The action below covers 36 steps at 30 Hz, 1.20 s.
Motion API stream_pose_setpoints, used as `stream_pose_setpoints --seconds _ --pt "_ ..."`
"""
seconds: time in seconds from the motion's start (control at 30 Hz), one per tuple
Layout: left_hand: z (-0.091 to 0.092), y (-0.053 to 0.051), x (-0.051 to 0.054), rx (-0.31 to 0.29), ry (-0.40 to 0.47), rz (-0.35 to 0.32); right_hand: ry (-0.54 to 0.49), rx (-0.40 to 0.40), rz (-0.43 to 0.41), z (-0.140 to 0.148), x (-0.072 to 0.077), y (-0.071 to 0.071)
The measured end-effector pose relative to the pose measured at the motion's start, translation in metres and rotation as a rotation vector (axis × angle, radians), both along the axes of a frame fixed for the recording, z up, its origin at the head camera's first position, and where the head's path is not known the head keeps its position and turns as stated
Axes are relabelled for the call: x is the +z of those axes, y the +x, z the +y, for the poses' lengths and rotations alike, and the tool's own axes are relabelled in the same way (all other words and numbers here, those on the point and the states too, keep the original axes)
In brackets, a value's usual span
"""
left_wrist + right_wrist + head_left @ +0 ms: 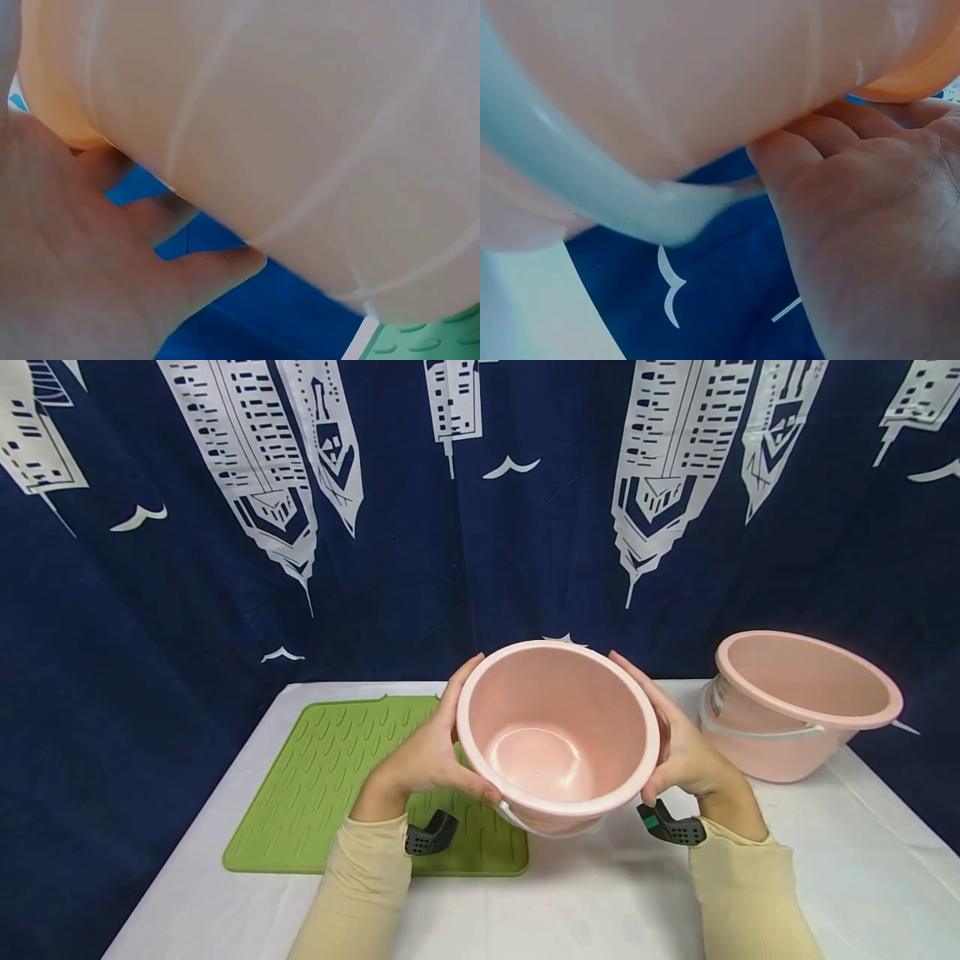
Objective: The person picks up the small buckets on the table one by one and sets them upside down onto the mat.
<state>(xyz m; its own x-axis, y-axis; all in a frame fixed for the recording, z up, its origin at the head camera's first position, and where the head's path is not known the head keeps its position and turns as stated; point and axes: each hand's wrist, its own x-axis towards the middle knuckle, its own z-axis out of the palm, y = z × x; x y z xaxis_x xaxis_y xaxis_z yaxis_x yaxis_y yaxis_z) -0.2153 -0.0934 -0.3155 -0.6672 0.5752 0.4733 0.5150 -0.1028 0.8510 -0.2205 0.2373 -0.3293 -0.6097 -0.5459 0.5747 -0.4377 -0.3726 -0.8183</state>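
Note:
A pink plastic bucket is tilted so its inside faces the head camera, and it appears held up over the white table. At its left side my left hand grips the rim, thumb at the front and fingers behind. The right hand holds the opposite side in the same way. A pale bail handle hangs loose from the bucket and passes close to my right hand in the right wrist view. In the left wrist view, the bucket's outer wall lies against the fingers.
A green ridged mat lies on the left of the white table, partly under the left arm. Another pink bucket with a pale handle stands at the back right. Behind the table hangs a dark blue curtain with white building prints.

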Motion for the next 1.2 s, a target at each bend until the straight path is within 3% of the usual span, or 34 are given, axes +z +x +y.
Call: stream_pose_setpoints --seconds 0.17,0.33,0.6,1.2 --pt "-0.001 0.0 0.001 0.037 0.032 0.037 0.037 0.017 0.005 0.004 0.0 -0.001" --pt "-0.004 0.001 0.004 0.103 0.001 0.073 0.08 0.038 0.01 0.005 0.002 -0.001" --pt "-0.003 0.005 0.009 0.128 -0.017 0.056 0.211 -0.06 -0.001 -0.004 0.003 0.005" --pt "-0.002 0.003 0.007 0.117 0.001 0.044 -0.001 -0.083 -0.04 -0.01 -0.009 -0.007"
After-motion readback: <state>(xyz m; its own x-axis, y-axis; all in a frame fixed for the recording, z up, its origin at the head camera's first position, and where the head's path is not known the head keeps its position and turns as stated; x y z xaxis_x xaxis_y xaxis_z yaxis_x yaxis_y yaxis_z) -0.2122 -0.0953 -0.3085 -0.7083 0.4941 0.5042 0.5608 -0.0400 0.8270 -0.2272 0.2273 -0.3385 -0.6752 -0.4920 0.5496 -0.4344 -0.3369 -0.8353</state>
